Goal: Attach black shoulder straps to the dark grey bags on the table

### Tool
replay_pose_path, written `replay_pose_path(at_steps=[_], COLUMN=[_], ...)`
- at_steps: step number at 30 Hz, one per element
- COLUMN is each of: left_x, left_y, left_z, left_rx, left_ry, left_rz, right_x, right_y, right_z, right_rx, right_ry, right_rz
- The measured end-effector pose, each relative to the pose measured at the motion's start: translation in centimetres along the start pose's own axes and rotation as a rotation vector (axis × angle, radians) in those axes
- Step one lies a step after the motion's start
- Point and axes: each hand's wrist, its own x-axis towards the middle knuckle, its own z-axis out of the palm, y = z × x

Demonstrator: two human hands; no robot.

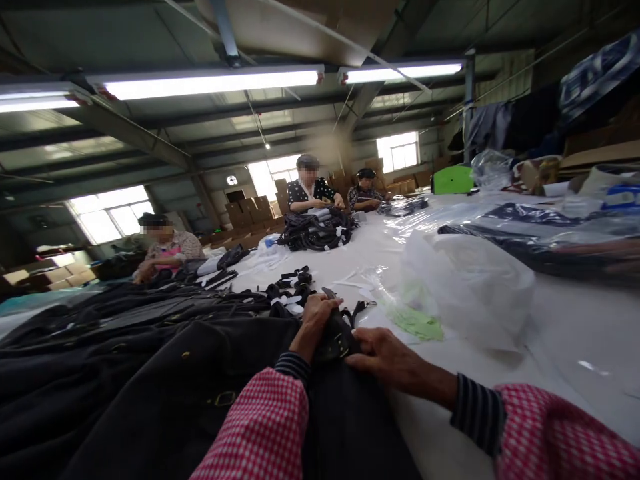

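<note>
A black bag (350,420) with a dark strap and a small brass-coloured buckle (343,345) lies in front of me at the table edge. My left hand (315,323) is closed on the dark strap (336,321) near its upper end, fingers pointing away. Beside the buckle, my right hand (387,357) pinches the bag's right edge between thumb and fingers. To the left spreads a pile of similar black bags (160,373) with brass fittings. Just beyond my hands lie black straps (295,283) bound with white ties.
Crumpled white plastic bags (465,287) and a light green sheet (417,321) lie on the white table (565,333) to the right. Farther off is a heap of black straps (317,230). Several people (310,187) work around the table. A green bin (453,179) stands behind.
</note>
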Motion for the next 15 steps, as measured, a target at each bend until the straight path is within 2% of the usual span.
replay_pose_path(at_steps=[2,4,6,10,12,15], left_x=[0.4,0.8,1.3,1.6,1.4,0.6], left_y=[-0.8,-1.2,-1.1,-0.3,0.2,1.1], left_z=[-0.1,-0.3,-0.5,-1.5,-2.1,-2.9], left_rx=[0.002,0.019,0.038,0.100,0.149,0.232], left_ry=[0.029,0.065,0.105,0.170,0.192,0.228], left_rz=[-0.052,-0.071,-0.062,-0.028,-0.009,0.034], right_x=[1.5,3.8,6.4,9.9,10.3,9.2], right_y=[0.6,0.9,1.1,1.0,0.8,0.3], right_z=[-1.8,-3.0,-3.2,-1.3,-0.5,-0.7], right_rx=[0.122,0.151,0.159,0.267,0.321,0.397], right_ry=[-0.013,0.117,0.190,0.050,0.008,-0.090], right_rz=[0.066,0.089,0.097,0.150,0.114,0.074])
